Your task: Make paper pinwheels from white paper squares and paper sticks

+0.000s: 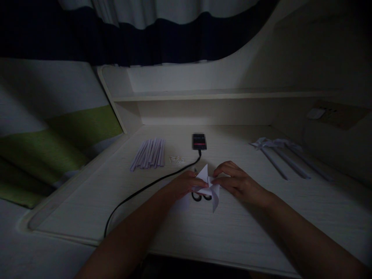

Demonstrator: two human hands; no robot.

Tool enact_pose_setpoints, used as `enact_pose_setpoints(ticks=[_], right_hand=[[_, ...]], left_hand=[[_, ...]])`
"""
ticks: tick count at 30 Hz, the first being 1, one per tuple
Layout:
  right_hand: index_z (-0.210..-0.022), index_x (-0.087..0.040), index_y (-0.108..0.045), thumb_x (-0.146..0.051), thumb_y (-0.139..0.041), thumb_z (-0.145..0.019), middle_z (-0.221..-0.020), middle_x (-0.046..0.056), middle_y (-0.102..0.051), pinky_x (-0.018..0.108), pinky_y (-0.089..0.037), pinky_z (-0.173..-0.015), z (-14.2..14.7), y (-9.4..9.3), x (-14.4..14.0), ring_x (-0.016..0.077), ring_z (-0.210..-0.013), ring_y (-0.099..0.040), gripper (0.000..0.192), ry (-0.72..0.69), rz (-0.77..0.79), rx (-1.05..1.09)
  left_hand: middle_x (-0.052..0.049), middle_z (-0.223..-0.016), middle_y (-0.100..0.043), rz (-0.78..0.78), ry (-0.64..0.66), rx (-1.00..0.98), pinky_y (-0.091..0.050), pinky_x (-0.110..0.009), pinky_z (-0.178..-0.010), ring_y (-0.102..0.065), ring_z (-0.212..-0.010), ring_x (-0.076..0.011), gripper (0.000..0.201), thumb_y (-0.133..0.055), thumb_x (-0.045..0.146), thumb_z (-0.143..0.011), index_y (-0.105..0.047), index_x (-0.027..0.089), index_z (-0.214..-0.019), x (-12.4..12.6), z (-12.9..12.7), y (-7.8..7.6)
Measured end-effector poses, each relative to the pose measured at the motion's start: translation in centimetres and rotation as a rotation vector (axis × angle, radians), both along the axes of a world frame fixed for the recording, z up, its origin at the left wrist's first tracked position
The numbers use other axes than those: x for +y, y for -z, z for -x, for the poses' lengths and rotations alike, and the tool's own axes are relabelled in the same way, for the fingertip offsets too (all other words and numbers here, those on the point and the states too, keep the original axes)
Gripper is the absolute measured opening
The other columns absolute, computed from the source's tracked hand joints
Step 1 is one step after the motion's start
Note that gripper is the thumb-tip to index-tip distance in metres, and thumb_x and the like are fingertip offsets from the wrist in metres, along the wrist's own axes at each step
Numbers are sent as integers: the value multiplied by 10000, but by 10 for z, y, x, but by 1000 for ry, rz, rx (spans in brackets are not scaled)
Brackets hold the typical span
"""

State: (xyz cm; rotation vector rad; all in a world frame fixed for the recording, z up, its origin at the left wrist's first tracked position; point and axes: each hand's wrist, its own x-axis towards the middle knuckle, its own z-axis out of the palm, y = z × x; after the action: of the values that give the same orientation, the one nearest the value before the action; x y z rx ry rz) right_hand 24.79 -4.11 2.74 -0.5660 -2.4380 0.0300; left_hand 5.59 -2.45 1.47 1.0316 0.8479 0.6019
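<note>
A white paper pinwheel (214,190) with pointed, folded blades is held between my two hands above the desk. My left hand (186,184) pinches it from the left, fingers across its middle. From the right, my right hand (236,181) grips it near the centre with thumb and fingertips together. Black-handled scissors (197,197) lie on the desk under the paper, their blades mostly hidden. A pale sheet of paper (180,203) shows partly beneath my left wrist.
Rolled paper sticks (148,154) lie bundled at the left, beside small pale pieces (176,160). Finished pinwheels on sticks (280,153) rest at the right. A black device (199,141) stands behind my hands, its cable (151,183) running left across the white desk (232,240).
</note>
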Motion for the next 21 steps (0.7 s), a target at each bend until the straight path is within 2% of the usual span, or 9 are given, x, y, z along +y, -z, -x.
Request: enact_pose_setpoints(ticks=[9, 15, 21], right_hand=[[-980, -229, -578, -117, -435, -810, -923, 47, -537, 336, -377, -778, 0, 5, 4, 153, -899, -469, 249, -13, -9, -39], [-944, -226, -598, -130, -425, -819, -907, 51, -542, 335, -379, -775, 1, 3, 3, 154, -894, -474, 234, -19, -19, -51], [-942, -233, -599, -132, -419, -822, -912, 49, -540, 334, -381, -772, 1, 3, 3, 152, -897, -473, 238, -12, -41, -69]], left_hand=[[2, -518, -556, -10, 11, -3, -369, -234, -519, -507, -484, -94, 138, -675, 132, -474, -583, 86, -565, 0, 0, 0], [3, -518, -575, 16, 23, 11, -381, -212, -498, -523, -494, -95, 130, -674, 128, -472, -591, 94, -566, 0, 0, 0], [-11, -565, -597, 26, -22, 4, -412, -228, -552, -549, -566, -115, 156, -679, 139, -472, -599, 95, -599, 0, 0, 0]])
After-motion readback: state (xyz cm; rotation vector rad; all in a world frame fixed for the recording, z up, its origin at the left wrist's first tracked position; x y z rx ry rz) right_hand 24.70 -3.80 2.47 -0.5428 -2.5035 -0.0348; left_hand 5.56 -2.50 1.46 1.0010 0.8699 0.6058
